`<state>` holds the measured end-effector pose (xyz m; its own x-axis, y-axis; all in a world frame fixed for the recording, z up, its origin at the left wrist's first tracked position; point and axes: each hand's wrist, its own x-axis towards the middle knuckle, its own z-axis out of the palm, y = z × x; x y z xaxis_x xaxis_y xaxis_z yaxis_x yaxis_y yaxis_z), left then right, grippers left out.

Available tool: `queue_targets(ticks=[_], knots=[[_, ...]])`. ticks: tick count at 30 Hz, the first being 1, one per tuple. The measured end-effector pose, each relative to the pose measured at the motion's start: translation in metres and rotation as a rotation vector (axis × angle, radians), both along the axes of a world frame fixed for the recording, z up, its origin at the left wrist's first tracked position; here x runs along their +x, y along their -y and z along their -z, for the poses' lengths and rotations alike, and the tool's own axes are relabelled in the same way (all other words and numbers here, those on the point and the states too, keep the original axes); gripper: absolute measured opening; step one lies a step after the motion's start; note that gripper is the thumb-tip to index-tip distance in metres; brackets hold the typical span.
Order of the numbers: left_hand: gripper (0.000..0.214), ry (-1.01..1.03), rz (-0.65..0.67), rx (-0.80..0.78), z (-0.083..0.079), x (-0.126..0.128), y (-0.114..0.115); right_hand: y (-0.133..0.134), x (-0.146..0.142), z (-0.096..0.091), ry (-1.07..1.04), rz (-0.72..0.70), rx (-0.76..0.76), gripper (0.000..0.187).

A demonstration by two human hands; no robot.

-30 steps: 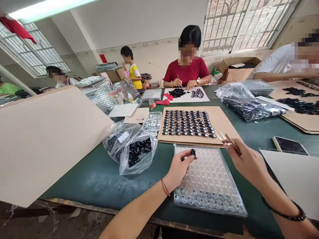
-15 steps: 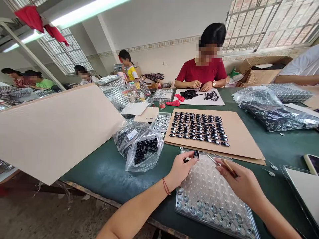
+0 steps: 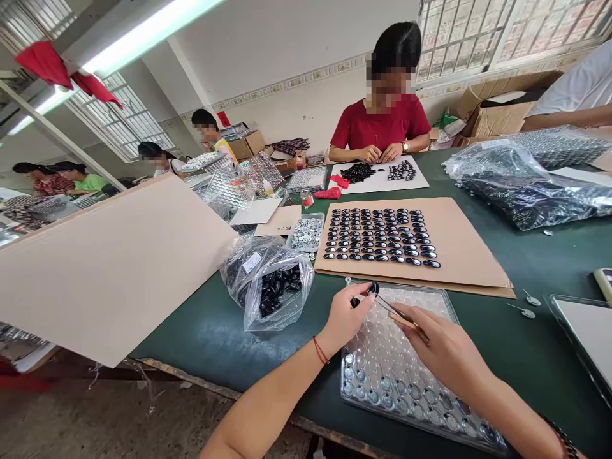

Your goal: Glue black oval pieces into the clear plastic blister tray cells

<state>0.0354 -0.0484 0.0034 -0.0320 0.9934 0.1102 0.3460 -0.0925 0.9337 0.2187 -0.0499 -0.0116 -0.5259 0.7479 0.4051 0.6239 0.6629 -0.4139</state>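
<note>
Pinched at the fingertips of my left hand [image 3: 342, 319] is a small glossy black oval piece [image 3: 373, 289]. Another black piece [image 3: 354, 302] shows between its fingers. My right hand [image 3: 447, 347] is closed around metal tweezers [image 3: 384, 304], whose tips touch or nearly touch the pinched piece. A light wooden stick [image 3: 404, 320] also lies in that hand. Below both hands sits a clear plastic tray [image 3: 351, 347] with round pockets; its nearer rows hold small clear or silvery discs. Beyond it, black oval pieces [image 3: 381, 236] lie in rows on a cardboard sheet [image 3: 471, 245].
An open plastic bag [image 3: 255, 306] of black pieces and a tub [image 3: 321, 220] of small silvery parts stand left of the cardboard. A large board [image 3: 109, 268] leans at far left. Across the table, a person in red [image 3: 382, 124] handles black pieces. Another bag [image 3: 516, 191] lies right.
My right hand has moved left, bringing the tweezer tips from a gap to the black piece in my left hand. The view has tilted slightly.
</note>
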Motion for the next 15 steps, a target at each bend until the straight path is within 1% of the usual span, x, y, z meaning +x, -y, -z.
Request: queue_targets(ticks=[6, 12, 15], knots=[[0.031, -0.063, -0.029, 0.002, 0.0002, -0.0003, -0.0010, -0.0012, -0.0003, -0.0007, 0.001, 0.038, 0.007, 0.028], [0.027, -0.146, -0.001, 0.060, 0.0010, -0.0005, -0.0057, -0.0024, -0.0011, -0.0060, 0.052, 0.028, -0.017, 0.029], [0.027, -0.162, -0.003, 0.065, 0.0019, -0.0004, -0.0060, -0.0034, -0.0007, -0.0062, 0.062, 0.053, -0.002, 0.029]])
